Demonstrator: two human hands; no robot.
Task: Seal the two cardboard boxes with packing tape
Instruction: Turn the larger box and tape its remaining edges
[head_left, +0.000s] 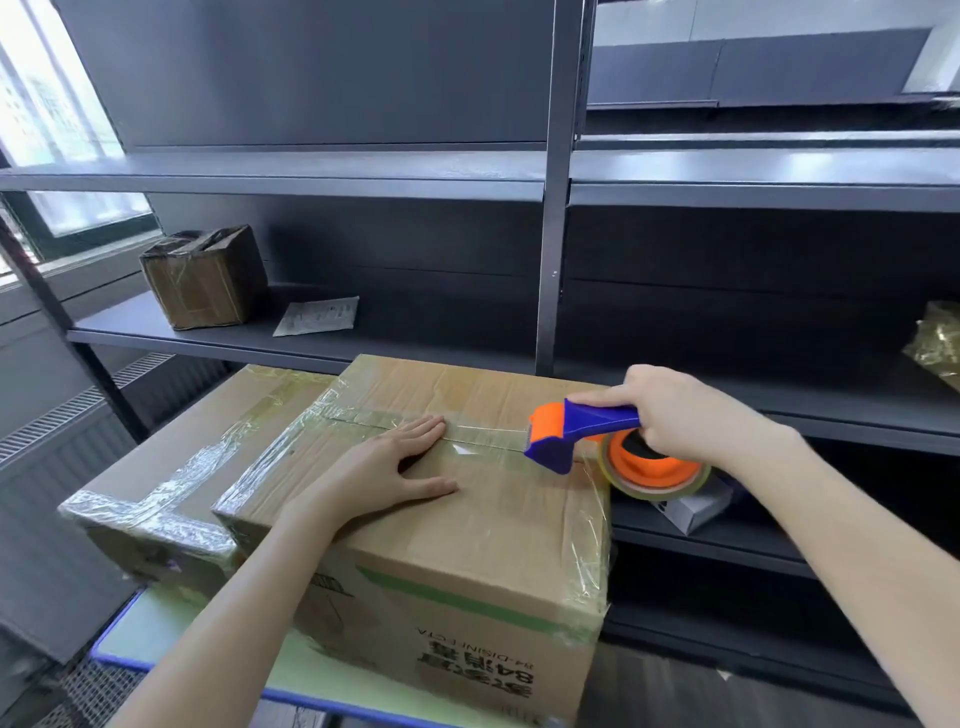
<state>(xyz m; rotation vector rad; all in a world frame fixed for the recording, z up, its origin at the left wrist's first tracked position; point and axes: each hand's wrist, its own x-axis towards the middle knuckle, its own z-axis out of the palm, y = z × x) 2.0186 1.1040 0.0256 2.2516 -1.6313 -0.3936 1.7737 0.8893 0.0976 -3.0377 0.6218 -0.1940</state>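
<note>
Fingers of the left hand (395, 462) lie straight, flat on the box (467, 519) top at its taped seam. The right hand (675, 410) grasps the dispenser (571, 431) handle, blade at the seam near the right edge. A second box (171, 483), taped, sits just left, on the table (156, 639).

Light: bright daylight from the overexposed large glass window (52, 119) at upper left; the rest is evenly lit.
Glare: white sheen on the clear packing tape (483, 440) across the brown cardboard box (457, 587).
Shadows: soft, beneath the dark grey metal shelves (311, 171).
Distortion: wide-angle bowing of the shelf lines toward the edges.
Focus: centre sharp, corners slightly soft.
</note>
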